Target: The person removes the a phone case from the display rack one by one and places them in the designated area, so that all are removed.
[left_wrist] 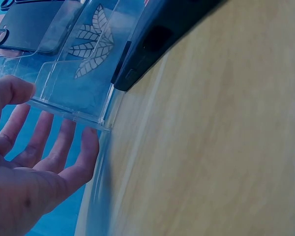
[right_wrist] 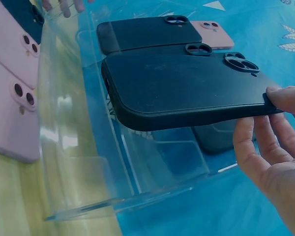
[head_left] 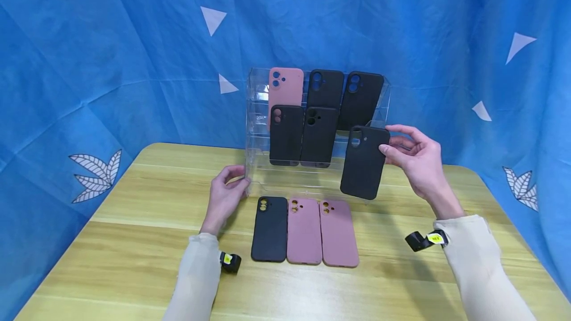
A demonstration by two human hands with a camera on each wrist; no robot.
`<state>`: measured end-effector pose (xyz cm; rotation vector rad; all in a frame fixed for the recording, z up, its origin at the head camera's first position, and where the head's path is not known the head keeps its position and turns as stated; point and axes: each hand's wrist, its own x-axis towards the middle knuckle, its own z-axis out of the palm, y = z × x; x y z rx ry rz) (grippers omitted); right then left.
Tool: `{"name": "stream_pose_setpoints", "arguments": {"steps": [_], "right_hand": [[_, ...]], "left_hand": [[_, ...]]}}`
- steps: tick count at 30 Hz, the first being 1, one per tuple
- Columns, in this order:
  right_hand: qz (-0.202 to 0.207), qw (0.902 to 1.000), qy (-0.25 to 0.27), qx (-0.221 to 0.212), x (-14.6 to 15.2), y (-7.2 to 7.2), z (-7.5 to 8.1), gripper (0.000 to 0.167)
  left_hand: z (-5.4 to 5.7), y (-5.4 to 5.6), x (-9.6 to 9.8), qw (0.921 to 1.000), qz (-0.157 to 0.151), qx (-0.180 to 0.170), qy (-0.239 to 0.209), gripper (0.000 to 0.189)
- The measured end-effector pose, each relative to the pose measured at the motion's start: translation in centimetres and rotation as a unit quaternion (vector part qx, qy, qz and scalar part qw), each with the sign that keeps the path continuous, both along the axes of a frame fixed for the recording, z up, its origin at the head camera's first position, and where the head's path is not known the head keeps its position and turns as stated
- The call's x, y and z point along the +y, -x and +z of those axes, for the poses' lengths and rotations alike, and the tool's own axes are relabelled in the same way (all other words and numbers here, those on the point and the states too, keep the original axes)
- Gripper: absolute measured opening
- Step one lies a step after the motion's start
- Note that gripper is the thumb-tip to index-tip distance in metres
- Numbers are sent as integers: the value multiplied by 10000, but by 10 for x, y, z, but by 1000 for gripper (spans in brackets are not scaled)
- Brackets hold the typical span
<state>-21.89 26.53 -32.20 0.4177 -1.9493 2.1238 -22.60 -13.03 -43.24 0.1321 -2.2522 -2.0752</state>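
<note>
- Behind everything we see a blue cloth (head_left: 134, 38) printed with pale leaves and triangles, and below it a wood-grain surface (head_left: 178, 187).
- On the surface stands a clear rack (head_left: 285, 180). Its upper row bears a pink case (head_left: 285, 87), a middle black case (head_left: 327, 93) and a right-hand black case (head_left: 362, 100).
- Its lower row bears two more, a left lower case (head_left: 286, 135) and a right lower case (head_left: 318, 135), both black; we see them overlap the lower parts of cases above.
- Nearer us, flat and side by side, lie a black phone case (head_left: 269, 229), a first pink phone case (head_left: 304, 232) and a second pink phone case (head_left: 340, 234).
- A small black device with a yellow label sits at each wrist, by the pale sleeves.
- Our left hand (head_left: 226, 192) pinches the rack's lower left edge, thumb on one side, fingers on the other.
- Our right hand (head_left: 417, 160) grips the held case (head_left: 365, 165) by its upper right edge, thumb on the back.
- The held case is in front of the rack's lower right, hiding part of it.
- It is plain black with rounded corners, slightly tilted, its back towards us; a raised rim rings the camera opening, with a small hole beside it.
</note>
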Motion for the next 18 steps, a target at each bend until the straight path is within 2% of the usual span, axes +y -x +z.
{"name": "stream_pose_setpoints", "arguments": {"steps": [9, 18], "right_hand": [[-73, 9994, -245, -234, 5, -10, -14, 42], [50, 9976, -523, -443, 11, -21, -25, 40]], "left_hand": [[1, -1, 0, 10000, 9, 15, 8, 36], [1, -2, 0, 10000, 7, -1, 22, 35]]}}
